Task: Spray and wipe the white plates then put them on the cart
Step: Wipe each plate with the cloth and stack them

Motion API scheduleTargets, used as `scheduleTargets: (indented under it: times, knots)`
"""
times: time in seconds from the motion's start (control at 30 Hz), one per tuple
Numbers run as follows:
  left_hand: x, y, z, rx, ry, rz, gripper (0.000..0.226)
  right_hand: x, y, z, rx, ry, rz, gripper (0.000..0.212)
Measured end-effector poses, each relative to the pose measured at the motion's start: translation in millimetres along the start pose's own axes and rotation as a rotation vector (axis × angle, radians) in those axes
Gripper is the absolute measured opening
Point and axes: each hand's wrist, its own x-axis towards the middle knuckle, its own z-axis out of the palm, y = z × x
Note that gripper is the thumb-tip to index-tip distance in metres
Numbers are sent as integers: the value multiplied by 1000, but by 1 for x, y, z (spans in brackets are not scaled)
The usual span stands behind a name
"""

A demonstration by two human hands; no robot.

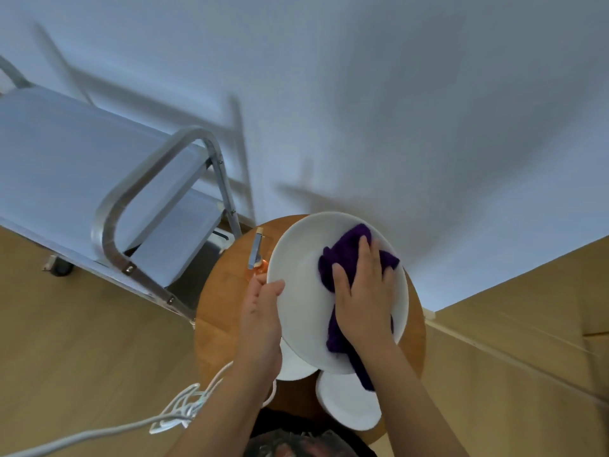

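A large white plate (301,268) is held tilted above the round wooden table (224,311). My left hand (263,311) grips its left rim. A purple cloth (346,255) lies on the plate's face, and my right hand (364,291) presses flat on it. Two more white plates lie on the table below: one (293,367) under my left wrist, another (349,404) near the front edge. An orange spray bottle (258,258) with a grey trigger stands just left of the held plate, partly hidden by it.
A metal cart (108,225) with white shelves and a looped handle stands to the left of the table, on wheels. A white cable (178,413) coils at the lower left. A white wall runs behind; wooden floor lies around.
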Motion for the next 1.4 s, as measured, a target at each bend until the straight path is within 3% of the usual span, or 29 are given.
scheduleTargets:
  times: [0.1, 0.27, 0.37, 0.5, 0.57, 0.67, 0.8, 0.9, 1.07, 1.2, 1.4]
  knots:
    - [-1, 20, -12, -38, -7, 63, 10, 6, -31, 7, 44, 2, -156, 59]
    - [0, 42, -27, -115, -17, 124, 10, 0, -80, 13, 67, -33, -416, 58]
    - [3, 56, -36, -180, 8, 193, 14, -16, -97, 13, 27, -117, -571, 55]
    - [2, 67, -52, -276, 5, 160, 34, -39, -99, 7, -26, -252, -662, 55]
    - [1, 70, -59, -300, 7, 125, 32, -52, -90, 3, -48, -267, -688, 54]
    - [-1, 76, -64, -358, -40, 62, 24, -61, -70, -10, -134, -120, -820, 48]
    - [-3, 79, -67, -318, -84, 120, 15, -44, -39, -29, -313, 99, -1017, 41]
    - [-2, 79, -66, -266, -96, 155, 14, -25, -28, -38, -386, 227, -991, 41]
    - [-4, 79, -63, -158, -144, 270, 13, -1, -40, -33, -287, 362, -665, 40]
    - [-7, 83, -61, -143, -122, 325, 11, 8, -64, -22, -187, 275, -553, 47]
    - [-9, 86, -61, -158, -147, 315, 7, 3, -114, -2, 42, 213, -590, 53]
